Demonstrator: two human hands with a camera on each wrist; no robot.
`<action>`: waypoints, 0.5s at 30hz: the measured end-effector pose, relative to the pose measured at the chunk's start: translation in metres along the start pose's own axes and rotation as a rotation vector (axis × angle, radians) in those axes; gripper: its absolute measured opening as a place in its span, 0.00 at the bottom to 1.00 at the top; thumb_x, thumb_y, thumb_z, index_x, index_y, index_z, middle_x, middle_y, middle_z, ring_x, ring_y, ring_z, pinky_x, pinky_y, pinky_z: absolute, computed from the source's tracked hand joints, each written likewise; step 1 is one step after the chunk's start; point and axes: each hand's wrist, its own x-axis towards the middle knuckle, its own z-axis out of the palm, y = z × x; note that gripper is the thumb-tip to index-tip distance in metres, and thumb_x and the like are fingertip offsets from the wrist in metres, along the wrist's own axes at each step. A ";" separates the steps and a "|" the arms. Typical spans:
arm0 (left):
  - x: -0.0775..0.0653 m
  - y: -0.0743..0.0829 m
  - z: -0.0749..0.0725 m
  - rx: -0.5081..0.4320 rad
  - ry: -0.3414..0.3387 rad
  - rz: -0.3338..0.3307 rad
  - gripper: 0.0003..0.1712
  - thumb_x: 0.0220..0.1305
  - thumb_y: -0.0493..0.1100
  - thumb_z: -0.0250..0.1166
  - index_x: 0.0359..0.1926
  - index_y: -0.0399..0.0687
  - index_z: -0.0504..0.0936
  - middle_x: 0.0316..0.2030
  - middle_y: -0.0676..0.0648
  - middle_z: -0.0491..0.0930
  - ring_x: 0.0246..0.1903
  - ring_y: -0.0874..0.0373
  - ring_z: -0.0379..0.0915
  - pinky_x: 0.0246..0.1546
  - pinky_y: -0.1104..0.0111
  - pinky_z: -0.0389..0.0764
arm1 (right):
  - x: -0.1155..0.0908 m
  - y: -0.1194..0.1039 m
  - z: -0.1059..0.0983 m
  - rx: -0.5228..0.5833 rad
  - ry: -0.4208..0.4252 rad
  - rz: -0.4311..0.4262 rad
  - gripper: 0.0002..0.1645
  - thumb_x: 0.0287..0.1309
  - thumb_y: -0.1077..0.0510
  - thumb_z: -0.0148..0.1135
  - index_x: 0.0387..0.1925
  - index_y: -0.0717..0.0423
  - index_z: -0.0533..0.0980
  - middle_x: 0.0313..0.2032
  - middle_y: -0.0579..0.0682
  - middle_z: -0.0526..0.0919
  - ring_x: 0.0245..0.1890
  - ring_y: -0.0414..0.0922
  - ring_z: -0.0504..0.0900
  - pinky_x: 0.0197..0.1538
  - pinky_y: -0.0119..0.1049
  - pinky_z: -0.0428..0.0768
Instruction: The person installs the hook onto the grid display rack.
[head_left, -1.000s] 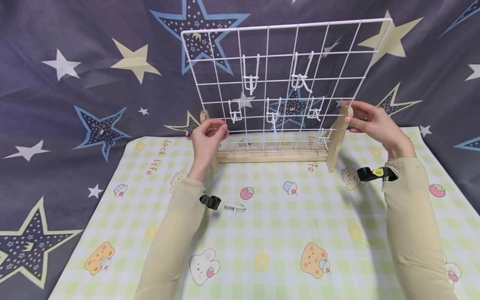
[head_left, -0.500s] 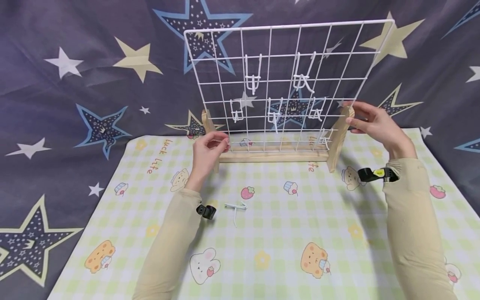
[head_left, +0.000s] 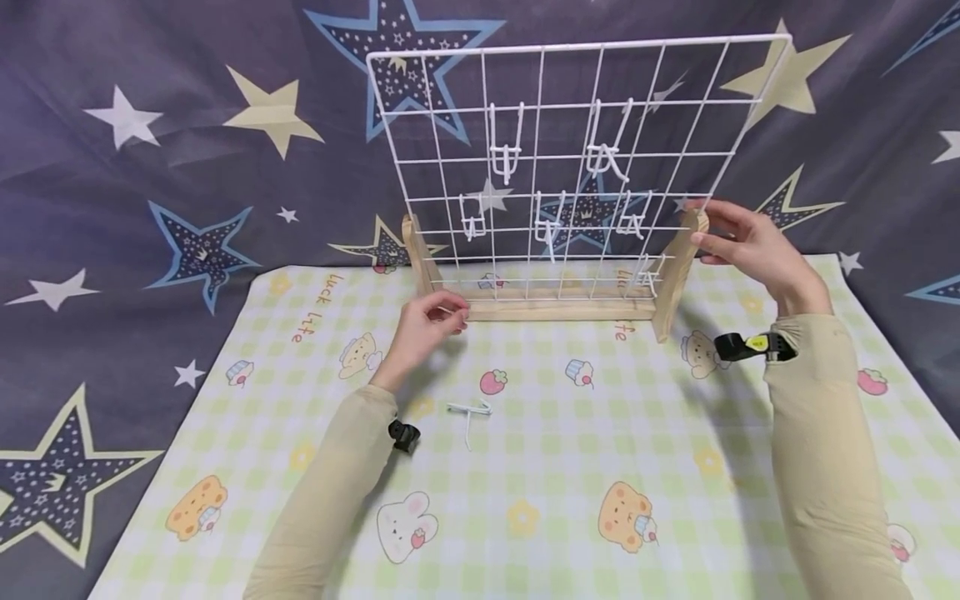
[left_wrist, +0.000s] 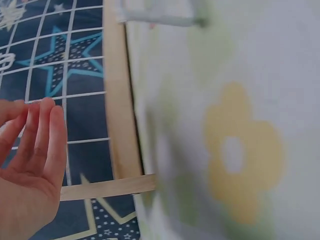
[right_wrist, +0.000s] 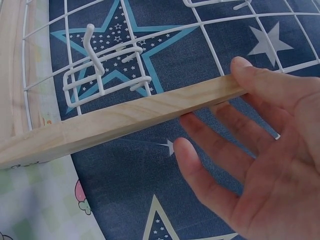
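Observation:
A white wire grid panel (head_left: 536,133) stands upright in a wooden stand (head_left: 555,310), with several white wire hooks (head_left: 506,158) hung on it. My right hand (head_left: 750,237) pinches the top of the stand's right wooden post (head_left: 678,275); the right wrist view shows the thumb on one face of that post (right_wrist: 125,112) and fingers against the other. Low in front of the stand's left end is my left hand (head_left: 427,333), fingers loosely bent and holding nothing, as the left wrist view of the hand (left_wrist: 32,160) confirms. One loose white hook (head_left: 469,410) lies on the tablecloth nearer to me.
The tablecloth (head_left: 555,458) is green and white check with printed animals and cupcakes. Behind it hangs a dark curtain (head_left: 202,50) with stars. The stand's left wooden post (head_left: 422,254) rises behind my left hand.
My left hand has come down from the grid's left side to near the stand's base, drawing a little toward me. The right hand keeps its hold on the post.

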 end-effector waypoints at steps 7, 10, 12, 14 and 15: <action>-0.009 -0.012 0.000 0.065 -0.215 -0.017 0.08 0.59 0.26 0.64 0.41 0.28 0.81 0.36 0.37 0.82 0.33 0.49 0.79 0.35 0.68 0.82 | 0.000 0.001 -0.001 0.015 0.005 -0.005 0.28 0.67 0.56 0.58 0.67 0.46 0.68 0.67 0.53 0.66 0.51 0.34 0.76 0.43 0.25 0.81; -0.014 -0.018 -0.002 0.092 -0.262 -0.066 0.08 0.59 0.27 0.64 0.41 0.28 0.81 0.36 0.38 0.82 0.35 0.48 0.78 0.37 0.69 0.81 | 0.000 0.001 -0.001 0.019 0.000 -0.006 0.28 0.67 0.56 0.58 0.67 0.46 0.67 0.68 0.54 0.65 0.52 0.34 0.75 0.44 0.25 0.81; -0.017 -0.020 -0.004 0.113 -0.276 -0.088 0.08 0.60 0.27 0.63 0.42 0.27 0.81 0.36 0.37 0.82 0.35 0.46 0.78 0.36 0.68 0.82 | 0.001 0.001 -0.001 0.016 -0.004 -0.009 0.28 0.67 0.56 0.58 0.68 0.46 0.67 0.68 0.55 0.65 0.52 0.34 0.75 0.44 0.25 0.81; -0.019 -0.021 -0.006 0.132 -0.286 -0.093 0.09 0.60 0.26 0.63 0.42 0.25 0.80 0.36 0.35 0.81 0.35 0.43 0.77 0.37 0.68 0.81 | 0.001 0.000 -0.001 0.013 -0.004 -0.008 0.28 0.67 0.55 0.58 0.68 0.46 0.67 0.68 0.55 0.65 0.52 0.34 0.75 0.44 0.24 0.81; -0.020 -0.021 -0.008 0.134 -0.293 -0.094 0.09 0.60 0.26 0.62 0.42 0.25 0.80 0.37 0.34 0.81 0.35 0.41 0.77 0.37 0.68 0.81 | 0.001 0.000 -0.001 0.012 -0.002 -0.007 0.28 0.67 0.56 0.58 0.68 0.46 0.67 0.68 0.55 0.65 0.51 0.34 0.75 0.44 0.24 0.81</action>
